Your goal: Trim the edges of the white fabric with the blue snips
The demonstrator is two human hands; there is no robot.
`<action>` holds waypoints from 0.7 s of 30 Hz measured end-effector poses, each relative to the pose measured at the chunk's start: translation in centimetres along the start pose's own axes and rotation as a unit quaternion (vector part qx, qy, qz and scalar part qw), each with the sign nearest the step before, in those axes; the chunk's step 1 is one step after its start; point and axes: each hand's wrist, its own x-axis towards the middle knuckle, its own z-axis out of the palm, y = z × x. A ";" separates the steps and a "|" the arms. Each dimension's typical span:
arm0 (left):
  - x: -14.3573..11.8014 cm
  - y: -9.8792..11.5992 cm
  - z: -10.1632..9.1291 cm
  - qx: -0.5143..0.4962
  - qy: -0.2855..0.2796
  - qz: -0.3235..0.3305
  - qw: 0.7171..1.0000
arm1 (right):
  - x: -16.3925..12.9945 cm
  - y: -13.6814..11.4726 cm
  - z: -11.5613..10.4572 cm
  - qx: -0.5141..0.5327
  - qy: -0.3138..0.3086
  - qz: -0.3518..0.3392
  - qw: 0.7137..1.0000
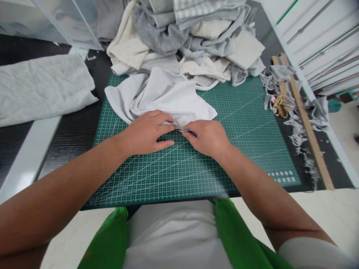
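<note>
The left hand (148, 131) lies flat, fingers extended, pinning the white cloth (162, 95) to the green cutting mat (246, 127) while the right hand (209, 137), fingers clenched on a small tool (190, 131), works its near edge.

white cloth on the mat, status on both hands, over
Left hand flat on white cloth. Right hand pinching cloth edge with a small dark tool. Fabric pile crowds cutting mat top.
</note>
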 end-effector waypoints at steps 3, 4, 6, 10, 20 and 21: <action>0.0 0.0 0.0 -0.005 -0.001 -0.006 1.000 | -0.1 0.3 0.2 0.016 0.013 0.002 1.000; 0.0 0.0 0.0 -0.009 -0.002 -0.009 1.000 | 0.0 0.3 0.3 0.016 0.013 0.003 1.000; 0.0 0.0 0.0 -0.017 -0.001 -0.013 1.000 | 0.1 0.2 0.2 0.008 0.009 0.001 1.000; 0.0 0.0 0.0 -0.019 -0.002 -0.012 1.000 | 0.5 -0.4 -0.1 -0.021 -0.014 -0.012 1.000; 0.1 0.0 -0.1 -0.035 -0.002 -0.026 0.999 | 0.1 0.1 0.3 0.017 0.004 0.005 1.000; 0.1 0.1 -0.2 -0.036 -0.002 -0.028 0.999 | 0.1 0.2 0.4 0.020 0.007 0.006 1.000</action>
